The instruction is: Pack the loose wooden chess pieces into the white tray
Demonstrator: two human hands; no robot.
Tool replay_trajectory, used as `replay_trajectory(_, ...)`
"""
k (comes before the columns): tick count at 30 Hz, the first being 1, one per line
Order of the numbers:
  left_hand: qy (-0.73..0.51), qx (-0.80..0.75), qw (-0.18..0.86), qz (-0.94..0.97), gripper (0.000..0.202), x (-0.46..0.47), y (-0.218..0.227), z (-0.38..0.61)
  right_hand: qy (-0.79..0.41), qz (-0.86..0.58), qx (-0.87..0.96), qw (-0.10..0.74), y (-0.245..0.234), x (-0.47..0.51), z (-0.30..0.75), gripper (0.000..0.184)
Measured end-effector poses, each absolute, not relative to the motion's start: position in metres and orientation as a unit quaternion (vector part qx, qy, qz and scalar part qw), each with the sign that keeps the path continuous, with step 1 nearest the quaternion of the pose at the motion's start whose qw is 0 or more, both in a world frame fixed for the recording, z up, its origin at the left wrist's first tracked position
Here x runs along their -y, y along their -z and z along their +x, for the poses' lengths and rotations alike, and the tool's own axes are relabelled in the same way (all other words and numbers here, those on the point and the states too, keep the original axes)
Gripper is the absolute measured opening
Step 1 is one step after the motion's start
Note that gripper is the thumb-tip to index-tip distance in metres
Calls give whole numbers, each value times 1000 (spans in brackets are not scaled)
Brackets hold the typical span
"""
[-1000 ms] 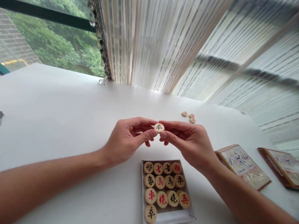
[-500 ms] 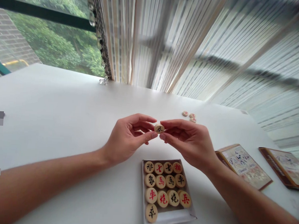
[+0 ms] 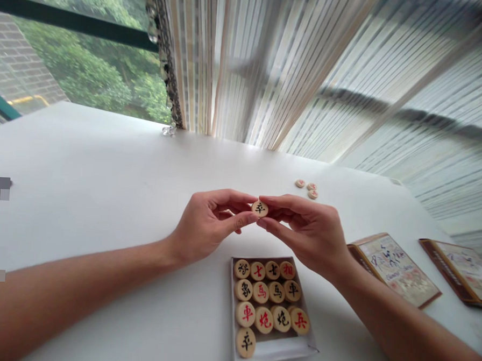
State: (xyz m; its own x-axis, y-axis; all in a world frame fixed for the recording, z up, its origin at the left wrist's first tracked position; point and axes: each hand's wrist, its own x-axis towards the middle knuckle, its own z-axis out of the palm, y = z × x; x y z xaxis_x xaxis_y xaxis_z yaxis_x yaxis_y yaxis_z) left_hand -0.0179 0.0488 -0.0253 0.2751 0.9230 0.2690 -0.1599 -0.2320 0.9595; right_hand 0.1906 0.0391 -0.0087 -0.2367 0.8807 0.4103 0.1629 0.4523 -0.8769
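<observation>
My left hand (image 3: pixel 206 227) and my right hand (image 3: pixel 307 230) meet above the white table (image 3: pixel 103 184), fingertips pinching one round wooden chess piece (image 3: pixel 259 208) with a black character facing me. Both hands grip it, thumb below and fingers above. Just under the hands lies an open white box (image 3: pixel 270 354) with several wooden pieces in rows, marked in red or black; one piece (image 3: pixel 246 342) sits alone in the box's near row.
Three loose pieces (image 3: pixel 307 188) lie on the table beyond my hands. Two brown, printed box parts (image 3: pixel 398 269) (image 3: pixel 458 270) lie at the right. A striped curtain (image 3: pixel 311 71) hangs behind the table, with a window at the left.
The held piece turned slightly between the fingertips; my hands stayed together in almost the same place. The view shifted a little.
</observation>
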Motion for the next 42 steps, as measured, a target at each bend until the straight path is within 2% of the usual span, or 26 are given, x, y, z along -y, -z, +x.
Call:
replay_trajectory(7, -498, -307, 549, 597, 20, -49, 22, -18, -465, -385, 653, 457, 3, -39, 187, 24)
replay_trajectory(12, -474, -302, 558, 611, 38, -47, 23, -18, -564, -395, 601, 405, -2, -41, 187, 37)
replay_trajectory(15, -464, -300, 549, 627, 37, -46, 23, -18, -609, -390, 578, 377, -4, -41, 187, 37)
replay_trajectory(18, -462, -297, 534, 643, 33, -45, 23, -18, -618, -393, 570, 372, -4, -40, 186, 34)
replay_trajectory(25, -445, -258, 538, 668, 22, -39, 22, -17, -598, -431, 568, 367, -2, -37, 186, 40)
replay_trajectory(34, -478, -284, 520, 648, 29, -44, 21, -18, -686, -344, 517, 379, -1, -41, 189, 30)
replay_trajectory(42, -489, -278, 492, 664, 24, -43, 24, -19, -688, -330, 529, 372, 1, -39, 188, 21)
